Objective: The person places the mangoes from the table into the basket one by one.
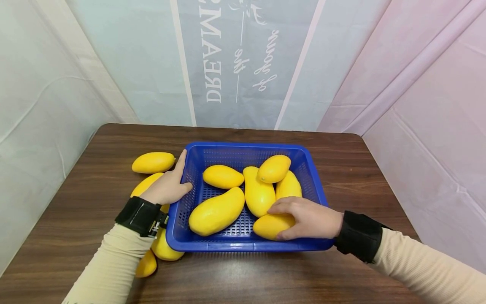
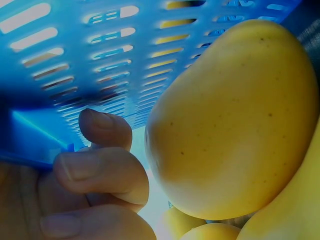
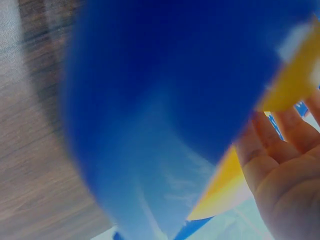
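Observation:
A blue plastic basket [image 1: 247, 246] with slotted walls holds several yellow mangoes. My left hand [image 1: 167, 185] grips its left rim, thumb on the inner side and fingers curled outside, as the left wrist view shows. Right beside those fingers is a large speckled mango [image 2: 235, 120]. Inside the basket's front right part, my right hand [image 1: 309, 217] holds a mango [image 1: 265, 227] between thumb and fingers. In the right wrist view, the blurred basket corner [image 3: 160, 100] hides much of that hand's work. A smaller mango [image 1: 274, 169] lies on top of two others at the back right.
Outside the basket, more mangoes lie on the brown wooden table [image 1: 243, 278] at the left, one mango [image 1: 153, 162] near the back and others partly under my left arm. A grey printed cloth [image 1: 250, 109] hangs behind the table, with pale sheets at both sides.

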The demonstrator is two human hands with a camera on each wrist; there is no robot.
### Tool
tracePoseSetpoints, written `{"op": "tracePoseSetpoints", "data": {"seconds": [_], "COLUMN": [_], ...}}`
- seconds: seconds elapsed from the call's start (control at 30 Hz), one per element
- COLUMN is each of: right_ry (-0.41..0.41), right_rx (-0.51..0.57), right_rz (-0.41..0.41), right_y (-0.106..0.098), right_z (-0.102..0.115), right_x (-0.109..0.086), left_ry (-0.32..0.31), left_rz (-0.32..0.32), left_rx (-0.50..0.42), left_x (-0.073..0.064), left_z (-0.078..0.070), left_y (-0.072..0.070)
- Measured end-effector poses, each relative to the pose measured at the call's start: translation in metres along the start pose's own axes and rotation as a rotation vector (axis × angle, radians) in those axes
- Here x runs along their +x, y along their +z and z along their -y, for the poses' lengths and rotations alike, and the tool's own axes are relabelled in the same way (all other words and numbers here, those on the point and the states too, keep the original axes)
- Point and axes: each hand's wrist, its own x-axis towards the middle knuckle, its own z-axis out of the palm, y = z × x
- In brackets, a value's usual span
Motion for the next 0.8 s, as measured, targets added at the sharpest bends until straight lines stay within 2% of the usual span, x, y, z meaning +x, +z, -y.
{"op": "tracePoseSetpoints", "data": {"seconds": [0.13, 0.47, 0.67, 0.8], "right_ry": [0.014, 0.132, 0.153, 0.218], "right_rx": [0.004, 0.086, 0.105, 0.136], "right_rz": [-0.046, -0.262, -0.405, -0.493], "right_y": [-0.006, -0.026, -0.034, -0.038], "right_z": [0.001, 0.0, -0.011, -0.021], "right_x": [-0.001, -0.007, -0.013, -0.017], "left_ry": [-0.002, 0.0, 0.001, 0.002], "left_rz": [0.001, -0.003, -0.004, -0.006], "left_rx": [0.0, 0.005, -0.002, -0.002], "left_x": [0.0, 0.001, 0.001, 0.0], "left_z": [0.0, 0.001, 0.001, 0.0], "left_y": [0.0, 0.0, 0.001, 0.001]}}
